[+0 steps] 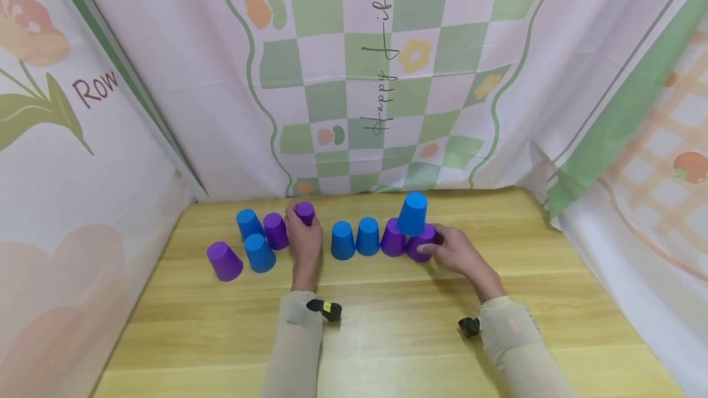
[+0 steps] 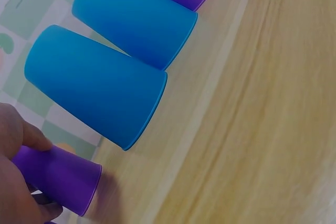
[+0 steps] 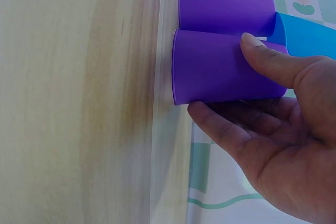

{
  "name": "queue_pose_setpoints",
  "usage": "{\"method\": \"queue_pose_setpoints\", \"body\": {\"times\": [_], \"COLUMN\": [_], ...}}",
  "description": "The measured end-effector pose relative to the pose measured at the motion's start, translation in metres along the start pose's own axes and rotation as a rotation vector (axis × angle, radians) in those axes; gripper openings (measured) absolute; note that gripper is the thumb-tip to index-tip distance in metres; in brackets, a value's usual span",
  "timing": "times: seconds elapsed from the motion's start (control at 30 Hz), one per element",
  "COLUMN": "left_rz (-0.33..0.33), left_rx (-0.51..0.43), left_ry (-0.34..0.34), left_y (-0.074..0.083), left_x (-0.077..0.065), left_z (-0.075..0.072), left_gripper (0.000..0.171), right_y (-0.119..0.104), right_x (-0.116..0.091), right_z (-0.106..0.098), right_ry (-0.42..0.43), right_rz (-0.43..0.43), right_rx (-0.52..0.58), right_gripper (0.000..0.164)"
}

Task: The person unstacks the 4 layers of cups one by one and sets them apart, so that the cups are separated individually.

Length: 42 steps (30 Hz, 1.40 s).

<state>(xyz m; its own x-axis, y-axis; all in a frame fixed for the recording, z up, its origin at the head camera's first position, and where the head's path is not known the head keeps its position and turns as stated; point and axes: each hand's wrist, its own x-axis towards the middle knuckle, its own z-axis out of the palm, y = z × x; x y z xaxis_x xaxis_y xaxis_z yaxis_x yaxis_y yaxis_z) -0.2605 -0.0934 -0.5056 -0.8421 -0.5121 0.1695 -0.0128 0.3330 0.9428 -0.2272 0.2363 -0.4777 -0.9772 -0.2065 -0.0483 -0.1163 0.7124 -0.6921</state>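
My left hand grips an upside-down purple cup near the back of the table, thumb and fingers on its sides. With thumb and fingertips, my right hand holds another upturned purple cup at the right end of a row. Touching that one is a second purple cup. A blue cup rests upside down on top of these two. To their left, two blue cups stand side by side, the nearer to my left hand being the left blue cup.
Left of my left hand stand upturned cups: a purple cup, a back blue cup, a front blue cup and an outer purple cup. A patterned curtain hangs behind the wooden table.
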Motion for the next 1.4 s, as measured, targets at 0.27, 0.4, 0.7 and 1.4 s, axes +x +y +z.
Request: {"method": "queue_pose_setpoints", "body": {"times": [0.27,0.4,0.7,1.4], "left_rz": [-0.039,-0.036,-0.003,0.102], "left_rx": [-0.01,-0.005,-0.056,-0.193], "left_ry": [-0.004,0.004,0.008,-0.015], "left_y": [0.004,0.007,0.027,0.063], "left_x": [-0.002,-0.003,-0.006,-0.027], "left_z": [-0.003,-0.004,-0.014,-0.02], "left_gripper": [0.059,0.058,0.056,0.055], "right_y": [0.0,0.0,0.001,-0.001], "right_x": [-0.002,-0.002,-0.002,-0.002], "right_z": [0.001,0.001,0.0,0.0], "right_ry": [0.003,0.008,-0.004,-0.006], "right_rz": [-0.006,-0.012,0.006,0.004], "right_rx": [0.009,0.013,0.02,0.025], "right_gripper": [0.055,0.054,0.055,0.055]}}
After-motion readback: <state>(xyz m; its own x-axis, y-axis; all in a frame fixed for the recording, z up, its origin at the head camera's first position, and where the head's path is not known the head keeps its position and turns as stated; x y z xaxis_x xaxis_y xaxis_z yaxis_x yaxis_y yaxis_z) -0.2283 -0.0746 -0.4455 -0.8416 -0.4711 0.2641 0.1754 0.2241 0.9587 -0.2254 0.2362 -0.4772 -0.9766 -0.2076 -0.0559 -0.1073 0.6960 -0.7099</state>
